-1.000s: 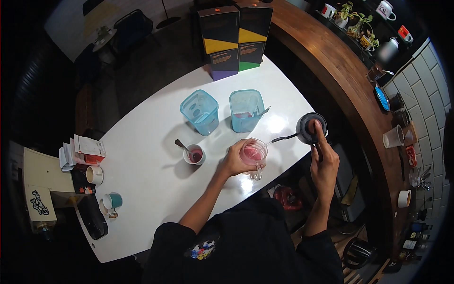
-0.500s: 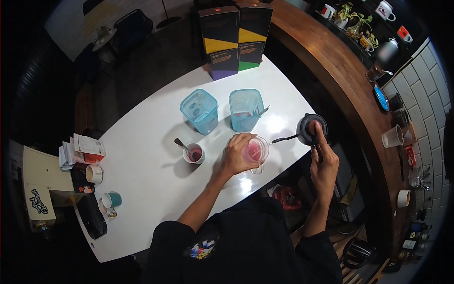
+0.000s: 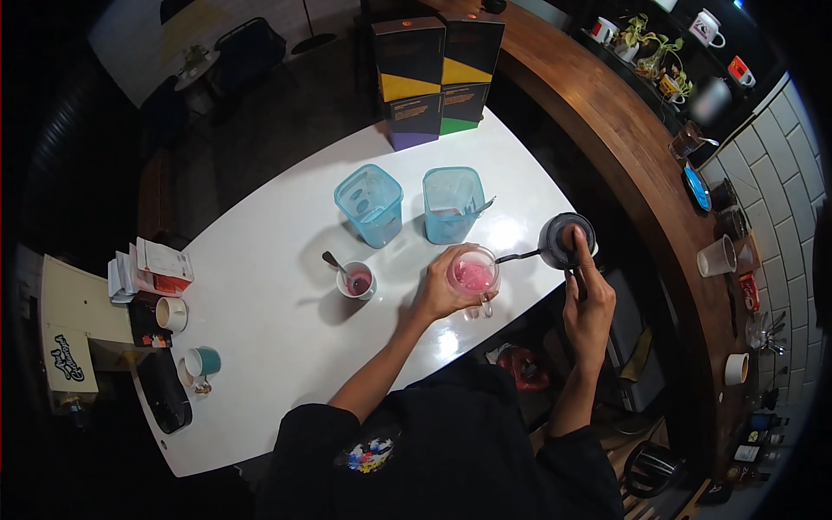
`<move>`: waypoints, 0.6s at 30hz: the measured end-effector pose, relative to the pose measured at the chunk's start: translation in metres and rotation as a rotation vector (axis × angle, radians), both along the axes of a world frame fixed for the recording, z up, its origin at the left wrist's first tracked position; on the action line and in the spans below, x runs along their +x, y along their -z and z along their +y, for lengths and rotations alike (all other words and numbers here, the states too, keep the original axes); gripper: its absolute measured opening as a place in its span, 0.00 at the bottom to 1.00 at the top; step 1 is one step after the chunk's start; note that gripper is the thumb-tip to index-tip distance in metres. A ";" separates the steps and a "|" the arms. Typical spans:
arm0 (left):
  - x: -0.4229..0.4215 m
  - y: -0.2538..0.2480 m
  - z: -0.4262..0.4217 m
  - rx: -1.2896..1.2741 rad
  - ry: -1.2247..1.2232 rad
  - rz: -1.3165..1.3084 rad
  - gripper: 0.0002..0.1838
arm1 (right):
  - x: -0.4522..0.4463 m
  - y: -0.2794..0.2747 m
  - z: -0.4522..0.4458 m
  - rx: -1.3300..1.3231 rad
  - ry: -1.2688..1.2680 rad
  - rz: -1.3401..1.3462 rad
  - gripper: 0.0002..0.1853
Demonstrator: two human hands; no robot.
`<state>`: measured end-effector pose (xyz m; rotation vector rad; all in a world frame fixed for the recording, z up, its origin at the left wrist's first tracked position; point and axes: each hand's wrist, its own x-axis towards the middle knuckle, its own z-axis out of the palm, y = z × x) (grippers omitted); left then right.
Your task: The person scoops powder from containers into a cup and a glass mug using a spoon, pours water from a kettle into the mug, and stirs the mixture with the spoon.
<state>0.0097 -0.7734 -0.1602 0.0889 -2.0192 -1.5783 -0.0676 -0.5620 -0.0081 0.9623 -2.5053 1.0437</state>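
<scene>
- Centrally, a clear glass mug [image 3: 491,285] with pink liquid [image 3: 473,275] in it is held above or on the white table [image 3: 260,347]; which of the two cannot be told.
- Its side is gripped by the left hand [image 3: 446,288], fingers and thumb curled around the wall, while its handle is left free, pointed toward the person.
- By the right hand [image 3: 592,299], a dark kettle [image 3: 555,243] is gripped, with one finger laid on the lid; the kettle's handle is hidden.
- The thin spout [image 3: 517,256] is brought to the mug's rim; whether anything is being poured cannot be made out.
- Beside the left forearm, a white cup [image 3: 343,292] is seen with a spoon [image 3: 333,260] leaned in it.
- Farther off, two blue containers [image 3: 381,227] are set side by side.
- Behind these, dark boxes [image 3: 412,61] with coloured panels are stood at the table's far end.
- Alongside, a wooden counter [image 3: 555,78] is curved past the table.
</scene>
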 end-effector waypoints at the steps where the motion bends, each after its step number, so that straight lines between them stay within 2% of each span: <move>1: 0.000 0.003 0.001 0.094 0.055 -0.014 0.43 | 0.000 0.000 0.000 -0.005 -0.002 0.010 0.43; 4: 0.002 0.003 0.002 0.113 0.075 -0.086 0.44 | 0.000 0.000 0.000 -0.006 0.003 0.016 0.42; 8: 0.005 -0.004 0.000 0.105 0.100 -0.052 0.43 | 0.001 -0.003 0.000 -0.003 0.019 0.034 0.42; 11: 0.010 -0.009 -0.004 0.051 0.127 -0.179 0.44 | 0.002 -0.004 0.000 -0.017 0.029 0.029 0.41; 13: 0.010 -0.011 -0.006 -0.146 0.068 -0.225 0.43 | 0.001 -0.003 0.001 -0.011 0.032 0.025 0.41; 18: 0.012 -0.016 -0.009 -0.305 0.008 -0.169 0.43 | 0.001 0.000 0.003 0.007 0.037 0.012 0.42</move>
